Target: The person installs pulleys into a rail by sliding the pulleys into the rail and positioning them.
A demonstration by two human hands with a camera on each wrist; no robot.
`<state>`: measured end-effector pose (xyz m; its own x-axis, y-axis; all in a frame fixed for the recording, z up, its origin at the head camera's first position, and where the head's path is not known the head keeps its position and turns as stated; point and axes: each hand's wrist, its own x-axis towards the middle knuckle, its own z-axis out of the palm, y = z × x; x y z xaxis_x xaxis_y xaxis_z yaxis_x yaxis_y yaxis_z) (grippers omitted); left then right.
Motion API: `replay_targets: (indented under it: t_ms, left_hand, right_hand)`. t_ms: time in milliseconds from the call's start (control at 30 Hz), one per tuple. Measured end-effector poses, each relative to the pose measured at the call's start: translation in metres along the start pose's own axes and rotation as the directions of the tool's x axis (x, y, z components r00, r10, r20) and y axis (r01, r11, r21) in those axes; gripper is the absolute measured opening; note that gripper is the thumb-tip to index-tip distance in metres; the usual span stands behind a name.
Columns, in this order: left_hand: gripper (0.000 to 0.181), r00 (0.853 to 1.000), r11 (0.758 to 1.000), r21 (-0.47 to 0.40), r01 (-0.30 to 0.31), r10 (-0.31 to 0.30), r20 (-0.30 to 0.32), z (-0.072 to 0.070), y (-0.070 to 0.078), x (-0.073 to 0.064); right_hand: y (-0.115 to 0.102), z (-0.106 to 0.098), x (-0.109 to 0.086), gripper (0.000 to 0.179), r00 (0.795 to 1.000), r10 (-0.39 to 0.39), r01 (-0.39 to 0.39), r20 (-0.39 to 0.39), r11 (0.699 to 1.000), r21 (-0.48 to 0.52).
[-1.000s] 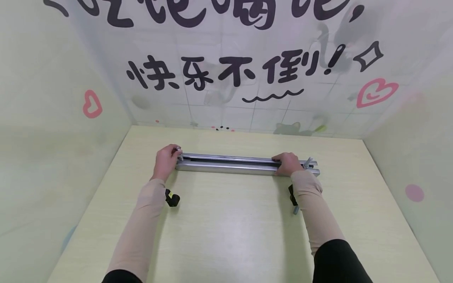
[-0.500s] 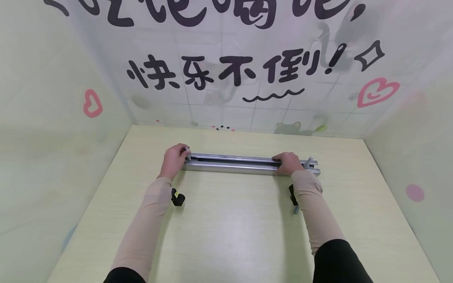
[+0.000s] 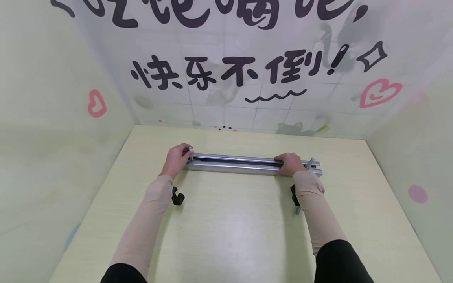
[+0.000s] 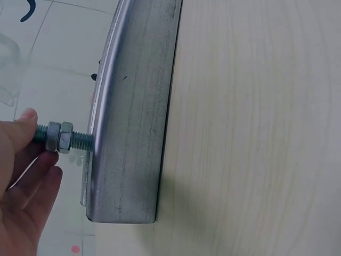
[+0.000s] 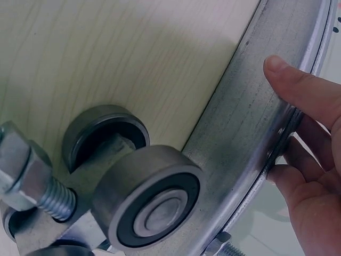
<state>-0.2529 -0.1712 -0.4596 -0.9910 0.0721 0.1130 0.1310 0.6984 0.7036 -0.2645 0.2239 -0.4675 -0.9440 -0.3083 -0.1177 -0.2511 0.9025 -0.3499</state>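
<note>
A slotted steel channel rail (image 3: 233, 169) lies crosswise on the table. At its left end my left hand (image 3: 175, 160) pinches an upright threaded bolt between thumb and fingers. In the left wrist view, two nuts sit on this bolt (image 4: 81, 141), which stands out of the rail's slot a little in from the end. My right hand (image 3: 290, 163) grips the rail near its right end, thumb (image 5: 282, 74) on the near side and fingers over the far edge. Just right of that hand, a second bolt (image 3: 310, 163) rises from the slot.
A roller trolley (image 5: 154, 205) with bearing wheels and a nutted bolt rests beside the rail in the right wrist view. From above, the right sleeve (image 3: 313, 196) hides most of it. A printed curtain (image 3: 226, 114) stands behind the table (image 3: 226, 228), with sheets at both sides.
My left hand has moved right along the rail with the bolt in its fingers, mostly in the first half second. My right hand keeps its place on the rail.
</note>
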Motion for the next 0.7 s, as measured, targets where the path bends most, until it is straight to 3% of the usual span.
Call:
replay_targets:
  t_ms: [200,300,433,533,700]
  left_hand:
    - [0.039,0.992,1.0,-0.022,-0.014,0.017,0.123,-0.012,-0.006,0.003]
    - [0.055,0.975,0.999,0.046,-0.029,0.018,0.223,-0.02,-0.008,0.006]
    - [0.069,0.937,0.982,0.171,-0.077,0.013,0.348,-0.025,-0.008,0.009]
    - [0.065,0.922,0.97,0.219,-0.106,0.013,0.386,-0.024,-0.008,0.011]
    - [0.042,0.921,0.952,0.265,-0.151,0.038,0.389,-0.02,-0.009,0.015]
  right_hand:
    - [0.002,0.002,0.001,0.058,1.0,0.009,-0.01,0.002,1.0,0.021]
    - [0.001,0.001,0.0,0.058,1.0,0.012,-0.012,0.009,1.0,0.018]
    - [0.0,-0.001,-0.001,0.058,1.0,0.013,-0.013,0.011,1.0,0.012]
    - [-0.001,-0.002,-0.001,0.059,1.0,0.011,-0.011,0.01,1.0,0.01]
    - [-0.002,-0.001,-0.001,0.059,1.0,0.01,-0.01,0.006,1.0,0.009]
